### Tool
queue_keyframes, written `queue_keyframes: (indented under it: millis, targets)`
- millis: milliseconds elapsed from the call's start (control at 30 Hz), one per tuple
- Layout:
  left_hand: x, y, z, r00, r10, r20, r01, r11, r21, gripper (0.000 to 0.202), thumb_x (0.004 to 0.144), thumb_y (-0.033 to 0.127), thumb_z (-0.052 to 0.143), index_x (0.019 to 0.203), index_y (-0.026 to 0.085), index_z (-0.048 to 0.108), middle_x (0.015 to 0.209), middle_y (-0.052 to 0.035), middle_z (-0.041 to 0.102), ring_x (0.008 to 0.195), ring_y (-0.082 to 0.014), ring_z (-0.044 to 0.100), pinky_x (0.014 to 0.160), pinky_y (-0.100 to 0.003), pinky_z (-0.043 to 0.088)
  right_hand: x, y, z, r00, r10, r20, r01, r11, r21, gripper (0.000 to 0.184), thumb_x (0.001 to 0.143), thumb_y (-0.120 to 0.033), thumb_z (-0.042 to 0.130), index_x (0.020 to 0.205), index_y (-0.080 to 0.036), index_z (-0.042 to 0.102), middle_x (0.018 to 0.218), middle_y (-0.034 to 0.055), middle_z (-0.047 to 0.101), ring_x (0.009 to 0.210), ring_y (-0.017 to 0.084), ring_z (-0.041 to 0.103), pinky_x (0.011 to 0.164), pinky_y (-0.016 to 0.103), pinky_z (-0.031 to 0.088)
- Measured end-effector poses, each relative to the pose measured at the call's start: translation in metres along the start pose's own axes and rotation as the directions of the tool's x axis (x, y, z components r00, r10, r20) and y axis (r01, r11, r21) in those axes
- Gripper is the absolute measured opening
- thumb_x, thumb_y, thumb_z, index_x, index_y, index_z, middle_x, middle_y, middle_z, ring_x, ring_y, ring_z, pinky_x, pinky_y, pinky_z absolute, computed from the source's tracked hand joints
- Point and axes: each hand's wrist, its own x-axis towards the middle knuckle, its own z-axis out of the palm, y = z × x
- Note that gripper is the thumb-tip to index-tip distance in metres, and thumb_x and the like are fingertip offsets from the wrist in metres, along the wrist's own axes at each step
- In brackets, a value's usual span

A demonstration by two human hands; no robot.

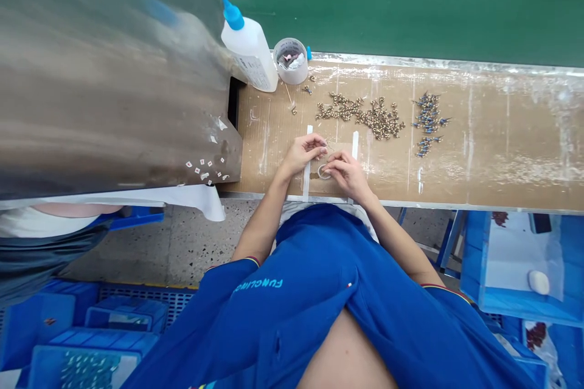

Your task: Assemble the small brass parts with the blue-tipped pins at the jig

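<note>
My left hand [305, 153] is closed, thumb and fingertips pinched together above the cardboard-covered work surface [274, 158]. Close beside it, my right hand [347, 173] also has its fingers pinched together. Something thin and tiny shows between the two sets of fingertips, too small to name. A small white ring [323, 172] lies under the right fingers, partly hidden by them. Two white tape strips, a left one [307, 179] and a right one [355, 144], flank this spot. Just beyond my hands is a heap of small brass-coloured metal pieces [381, 120].
Farther right sits a second heap of metal pieces with blue parts [429, 114]. At the back left stand a white bottle with a blue nozzle [253, 55] and a round container [297, 73]. A metal panel [137, 103] borders the left; blue bins [474, 267] are below right.
</note>
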Motion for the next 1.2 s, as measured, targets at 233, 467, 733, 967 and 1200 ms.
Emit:
queue_keyframes:
  millis: [233,467,733,967,1200]
  targets:
    - [-0.001,-0.003,0.003,0.998,0.053,0.03,-0.059,0.971,0.232,0.021,0.084,0.034,0.075,0.09,0.013,0.074,0.078,-0.0045,0.074,0.066,-0.0127,0.065,0.064,-0.023,0.051,0.002,0.003,-0.002,0.971,0.223,-0.082,-0.195,0.945,0.263,0.038,0.1,-0.058,0.061,0.089,-0.024,0.074,0.091,0.0054,0.075,0.087,0.021,0.07,0.08,0.036,0.058]
    - [0.0,-0.003,0.008,0.993,0.101,0.053,-0.114,0.902,0.416,0.013,0.089,0.022,0.07,0.092,0.013,0.079,0.084,-0.0061,0.079,0.069,-0.0129,0.068,0.067,-0.022,0.051,0.021,0.021,-0.003,0.873,0.351,-0.339,-0.175,0.874,0.452,0.046,0.093,-0.07,0.064,0.092,-0.024,0.065,0.083,0.0021,0.072,0.072,0.016,0.066,0.067,0.03,0.056]
    - [0.0,-0.005,0.009,0.993,0.115,0.034,-0.117,0.874,0.471,0.015,0.089,0.02,0.07,0.097,0.013,0.08,0.09,-0.0076,0.081,0.071,-0.0134,0.07,0.069,-0.023,0.053,0.031,0.026,0.013,0.765,0.344,-0.545,-0.101,0.899,0.427,0.045,0.094,-0.069,0.063,0.093,-0.024,0.062,0.081,0.0006,0.07,0.069,0.014,0.065,0.065,0.029,0.055]
    - [0.0,-0.005,0.011,0.993,0.111,0.029,-0.111,0.865,0.489,0.014,0.089,0.02,0.07,0.095,0.013,0.08,0.086,-0.007,0.081,0.067,-0.012,0.067,0.066,-0.022,0.05,0.027,0.025,0.011,0.816,0.311,-0.487,-0.129,0.92,0.371,0.045,0.096,-0.069,0.06,0.094,-0.024,0.064,0.085,0.0014,0.073,0.071,0.014,0.066,0.069,0.03,0.056]
    - [0.001,-0.007,0.011,0.993,0.118,0.028,-0.116,0.863,0.491,0.014,0.088,0.021,0.069,0.094,0.014,0.08,0.087,-0.0069,0.08,0.069,-0.0129,0.067,0.067,-0.023,0.05,0.026,0.027,0.011,0.839,0.315,-0.444,-0.15,0.918,0.368,0.044,0.096,-0.068,0.06,0.095,-0.024,0.065,0.089,0.003,0.074,0.075,0.016,0.067,0.073,0.032,0.058]
